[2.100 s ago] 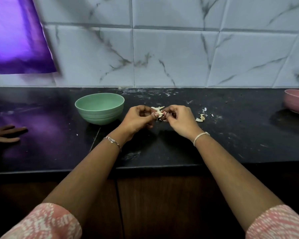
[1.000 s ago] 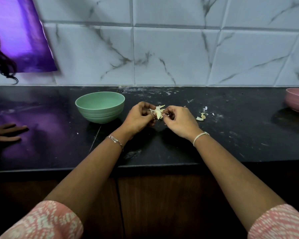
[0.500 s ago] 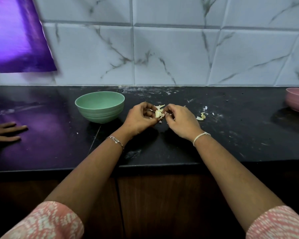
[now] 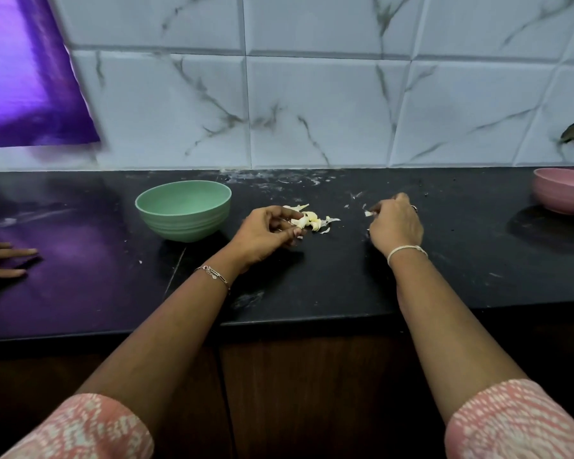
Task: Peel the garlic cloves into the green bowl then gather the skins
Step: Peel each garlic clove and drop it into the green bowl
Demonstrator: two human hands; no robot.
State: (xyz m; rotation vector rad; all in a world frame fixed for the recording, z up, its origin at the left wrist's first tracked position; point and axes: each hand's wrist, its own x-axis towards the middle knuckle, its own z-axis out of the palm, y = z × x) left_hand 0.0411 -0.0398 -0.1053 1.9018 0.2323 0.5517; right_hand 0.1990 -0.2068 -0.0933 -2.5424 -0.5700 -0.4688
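The green bowl (image 4: 183,210) stands on the black counter (image 4: 328,279), left of centre; its inside looks bare. To its right my left hand (image 4: 265,236) holds a garlic clove (image 4: 304,221) with loose skin between thumb and fingertips. A few pale skins (image 4: 327,223) lie just right of that clove. Further right my right hand (image 4: 395,223) has its fingers curled and pinches a small scrap of skin (image 4: 368,213) low over the counter.
A pink bowl (image 4: 567,190) sits at the far right of the counter. Another person's hand (image 4: 4,260) rests flat at the left edge. Small skin flecks (image 4: 355,195) are scattered near the tiled wall. A purple sheet (image 4: 30,71) hangs at the upper left.
My hands were together on the clove; now my right hand has pulled away to the right with a scrap of skin. The left hand keeps the clove.
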